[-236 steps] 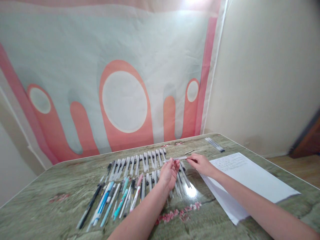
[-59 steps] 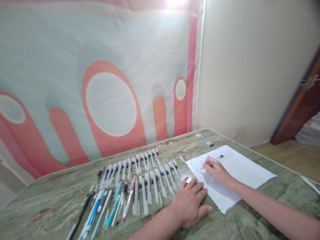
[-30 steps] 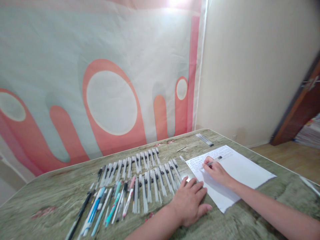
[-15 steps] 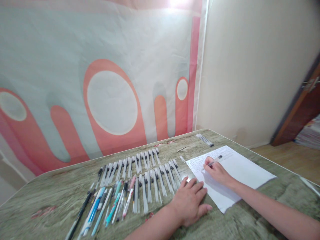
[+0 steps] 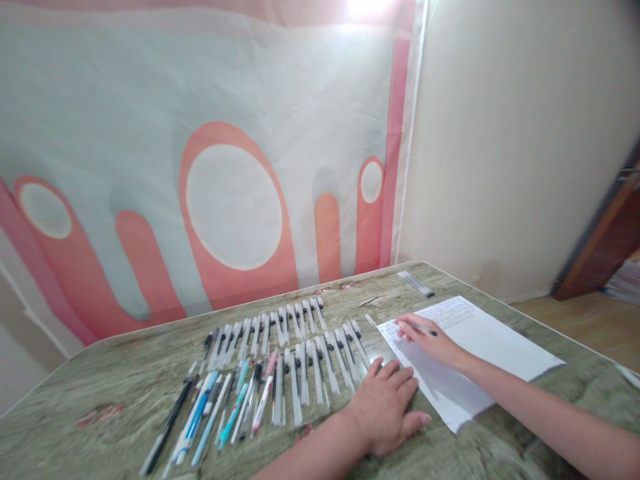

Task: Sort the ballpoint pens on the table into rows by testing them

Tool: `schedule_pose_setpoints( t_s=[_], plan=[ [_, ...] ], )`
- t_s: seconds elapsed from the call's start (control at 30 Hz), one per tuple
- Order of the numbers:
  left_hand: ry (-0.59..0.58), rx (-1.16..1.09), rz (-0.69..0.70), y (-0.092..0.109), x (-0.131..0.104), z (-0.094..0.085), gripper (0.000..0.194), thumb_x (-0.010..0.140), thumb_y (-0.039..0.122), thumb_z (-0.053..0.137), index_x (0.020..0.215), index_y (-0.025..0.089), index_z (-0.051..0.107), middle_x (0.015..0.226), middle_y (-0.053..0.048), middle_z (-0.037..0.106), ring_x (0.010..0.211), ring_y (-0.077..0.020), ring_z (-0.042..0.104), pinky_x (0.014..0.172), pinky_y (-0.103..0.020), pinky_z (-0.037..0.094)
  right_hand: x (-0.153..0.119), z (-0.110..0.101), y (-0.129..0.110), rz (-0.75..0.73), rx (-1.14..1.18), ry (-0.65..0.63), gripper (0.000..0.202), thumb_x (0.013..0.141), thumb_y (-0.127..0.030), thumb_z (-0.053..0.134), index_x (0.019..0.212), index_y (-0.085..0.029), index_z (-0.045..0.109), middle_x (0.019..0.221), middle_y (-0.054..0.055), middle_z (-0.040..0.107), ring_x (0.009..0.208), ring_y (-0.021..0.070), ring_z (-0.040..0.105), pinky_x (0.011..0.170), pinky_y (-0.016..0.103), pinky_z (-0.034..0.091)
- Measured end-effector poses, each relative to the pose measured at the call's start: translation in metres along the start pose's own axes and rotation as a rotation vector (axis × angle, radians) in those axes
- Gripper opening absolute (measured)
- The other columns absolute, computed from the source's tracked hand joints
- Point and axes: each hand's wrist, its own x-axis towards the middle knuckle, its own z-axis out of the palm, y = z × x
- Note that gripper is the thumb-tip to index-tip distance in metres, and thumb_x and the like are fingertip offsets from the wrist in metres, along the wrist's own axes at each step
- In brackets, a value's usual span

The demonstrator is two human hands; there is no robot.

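My right hand (image 5: 431,341) is closed around a slim pen (image 5: 426,330) with a dark end, over the left part of a white sheet of paper (image 5: 500,357). Small handwriting covers the sheet's upper area; the hand hides the pen's tip. Flat on the table lies my left hand (image 5: 385,407), fingers apart and holding nothing, just left of the paper. Close to its fingertips, a row of clear-barrelled pens with dark grips (image 5: 330,363) stretches away to the left. A small clear piece, perhaps a pen cap (image 5: 371,321), lies by the paper's left corner.
Another row of clear pens (image 5: 260,333) lies farther back. Coloured pens, including a blue one (image 5: 197,413) and a pink one (image 5: 264,400), lie at the front left. Several thin sticks, possibly refills (image 5: 416,285), rest near the far edge of the marbled green table (image 5: 65,427).
My right hand has moved left across the paper, and the pen now leans flatter. My left hand stays flat on the table. The whole view has shifted slightly.
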Motion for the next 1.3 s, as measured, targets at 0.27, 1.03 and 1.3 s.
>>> schedule_pose_setpoints(
  t_s=[0.27,1.03,1.3],
  plan=[
    [0.063,0.004,0.011,-0.002,0.001,0.006,0.056,0.083,0.051,0.023,0.125,0.016,0.036,0.130,-0.008,0.039,0.121,-0.0231,0.027,0.100,-0.040,0.016,0.045,0.030,-0.002,-0.207,-0.254,-0.070,0.015,0.075,-0.023,0.045,0.086,-0.019,0.056,0.069,-0.001,0.059,0.063,0.0132,0.052,0.061,0.024,0.039],
    [0.707,-0.839,-0.435,-0.067,0.016,-0.001,0.031,0.082,0.040,0.037,0.084,0.015,0.056,0.080,-0.005,0.058,0.077,-0.0143,0.054,0.071,-0.027,0.040,0.044,0.047,0.002,-0.290,-0.512,-0.006,0.018,0.074,-0.016,0.045,0.086,-0.021,0.058,0.069,0.002,0.060,0.069,0.0172,0.053,0.064,0.027,0.036],
    [0.729,-1.373,-0.625,-0.079,0.022,0.006,0.037,0.068,0.043,0.058,0.087,0.012,0.058,0.085,-0.008,0.060,0.067,-0.0121,0.058,0.061,-0.023,0.042,0.038,0.049,-0.032,-0.373,-0.235,0.074,0.016,0.078,-0.021,0.045,0.092,-0.020,0.051,0.080,0.003,0.058,0.073,0.0157,0.052,0.069,0.028,0.041]
  ],
)
